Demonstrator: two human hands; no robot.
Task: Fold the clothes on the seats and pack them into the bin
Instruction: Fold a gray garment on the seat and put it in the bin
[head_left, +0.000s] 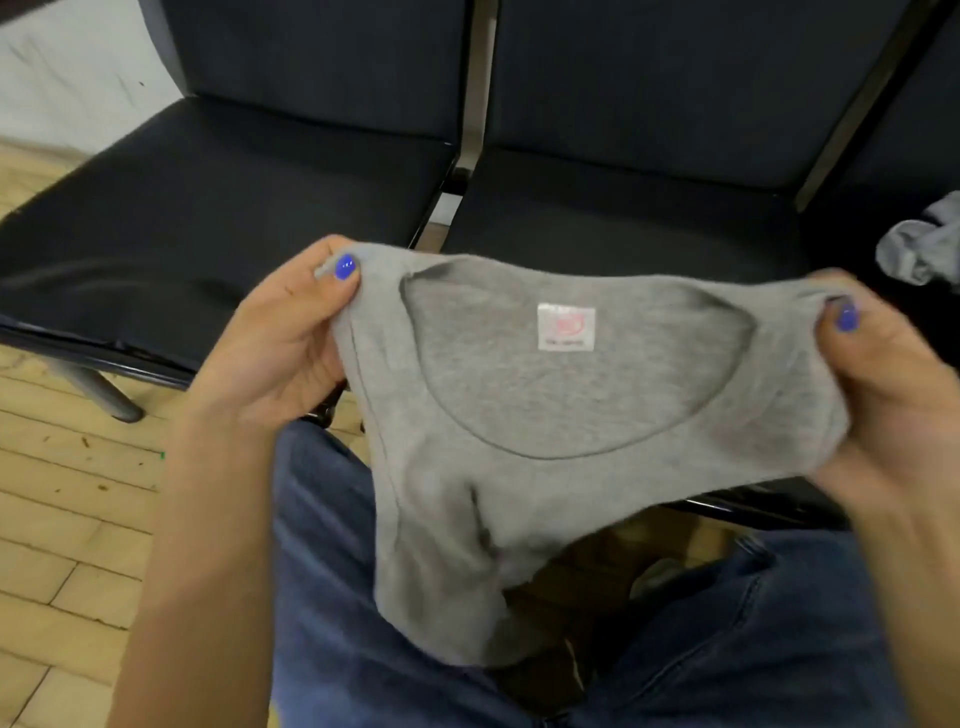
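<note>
Jeans-clad legs (363, 597) fill the bottom of the shot, and right above them hangs a small grey tank top (467, 441), held up in the air between both hands. Left hand (275, 353) pinches the left shoulder strap, thumb on top with the blue nail showing, fingers curled under the fabric. Right hand (893, 405) does the same on the right strap, though it's a bit blurry, so I can't say exactly how the fingers sit behind the cloth. White neck label (566, 326) faces the camera, so we're looking into the neckline from the front side.

What matters for the fold, I'd say: the top's width is stretched left to right between the two hands, and its length drops down and toward the person's lap, bunching at the hem. Both hands sit at about the same height, neither one clearly closer. So laying it flat probably means lowering it onto the black seat (597, 228) just beyond, neckline far, hem near.

Another crumpled grey garment (919, 249) waits on the seat at the far right. Wooden floor (62, 493) on the left. No bin anywhere in view, so packing looks a way off yet.
</note>
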